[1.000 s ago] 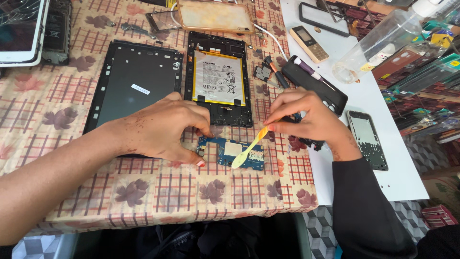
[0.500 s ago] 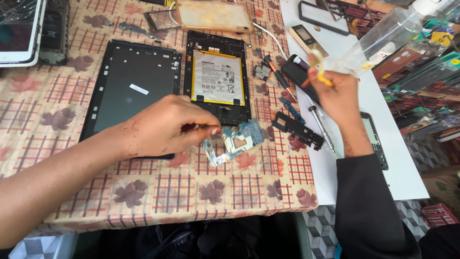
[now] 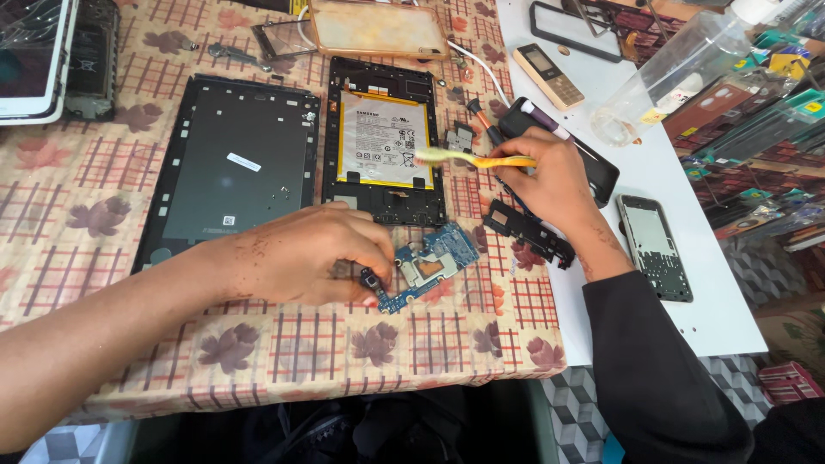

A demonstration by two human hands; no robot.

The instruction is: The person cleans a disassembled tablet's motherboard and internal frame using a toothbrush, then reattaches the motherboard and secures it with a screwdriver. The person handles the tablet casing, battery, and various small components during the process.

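I see bright, even daylight across the whole bench, with no harsh shadows; only soft, faint shade lies under my left hand [image 3: 314, 253] and forearm. The white table [image 3: 687, 215] at right looks close to washed out. The clear plastic bottle [image 3: 666, 73] catches mild glare. Focus is sharp at centre; edges stretch slightly.

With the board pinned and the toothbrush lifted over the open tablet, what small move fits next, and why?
Probably bring the yellow toothbrush in the right hand down to the blue circuit board. The left hand pins the board's near end to the tablecloth, leaving most of its top bare, while the bristles hang over the tablet battery, away from the board.
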